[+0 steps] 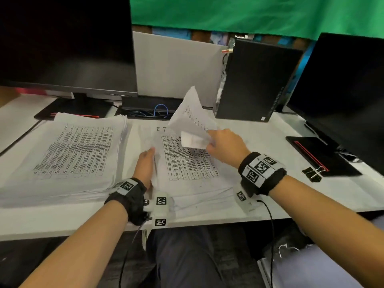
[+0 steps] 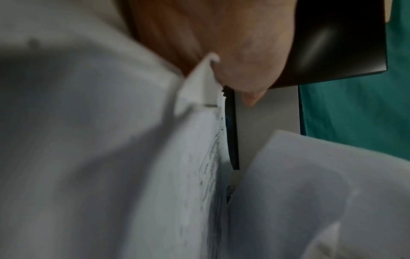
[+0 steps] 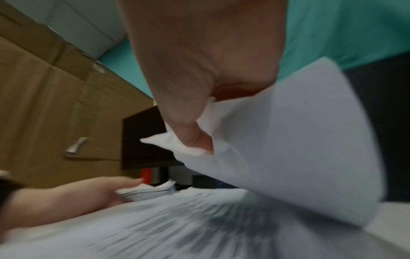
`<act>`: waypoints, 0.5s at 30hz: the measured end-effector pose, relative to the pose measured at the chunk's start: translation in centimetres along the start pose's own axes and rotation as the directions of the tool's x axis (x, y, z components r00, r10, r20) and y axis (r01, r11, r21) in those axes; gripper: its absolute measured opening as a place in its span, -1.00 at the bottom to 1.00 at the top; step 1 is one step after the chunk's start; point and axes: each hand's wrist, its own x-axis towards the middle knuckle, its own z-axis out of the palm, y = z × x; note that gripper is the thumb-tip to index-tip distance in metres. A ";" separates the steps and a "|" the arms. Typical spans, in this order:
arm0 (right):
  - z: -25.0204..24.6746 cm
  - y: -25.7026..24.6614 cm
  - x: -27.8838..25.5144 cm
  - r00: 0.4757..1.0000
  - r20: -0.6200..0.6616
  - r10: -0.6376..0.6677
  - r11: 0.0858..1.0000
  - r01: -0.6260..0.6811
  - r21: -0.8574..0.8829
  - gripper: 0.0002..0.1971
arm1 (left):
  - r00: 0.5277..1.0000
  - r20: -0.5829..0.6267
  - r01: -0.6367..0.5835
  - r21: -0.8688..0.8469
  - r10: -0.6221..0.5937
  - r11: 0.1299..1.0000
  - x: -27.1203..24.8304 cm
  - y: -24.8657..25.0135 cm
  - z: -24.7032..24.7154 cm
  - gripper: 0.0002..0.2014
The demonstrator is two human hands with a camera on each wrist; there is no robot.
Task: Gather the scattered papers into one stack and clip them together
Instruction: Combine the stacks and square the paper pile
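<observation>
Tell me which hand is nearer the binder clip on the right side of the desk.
Right. The right hand holds a lifted sheet over the middle papers, left of the binder clip. The left hand lies farther left, on those papers' left edge.

Lifted sheet (image 1: 192,115) above printed papers (image 1: 188,161), binder clip (image 1: 314,173)

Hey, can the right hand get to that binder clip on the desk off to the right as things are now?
Probably not yet. The binder clip lies in the open on the desk, nothing over it, but the right hand is pinching a lifted sheet and would likely have to lay it down first.
</observation>
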 end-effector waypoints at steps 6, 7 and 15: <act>3.0 -1.4 -1.7 0.757 0.612 -0.230 0.961 0.077 0.266 -0.58 | 0.957 0.246 0.182 -0.114 -0.150 0.977 0.8 1.1 -0.5 -0.25; 2.8 -0.6 -1.8 0.777 0.593 -0.213 0.941 0.000 0.338 -0.56 | 0.960 0.226 0.182 -0.055 -0.165 0.982 0.9 1.3 -0.6 -0.27; 6.1 6.8 -1.7 0.807 0.441 0.392 0.482 -0.588 0.649 -0.08 | 0.948 0.313 -0.074 0.373 -0.051 0.925 0.9 1.5 0.0 -0.51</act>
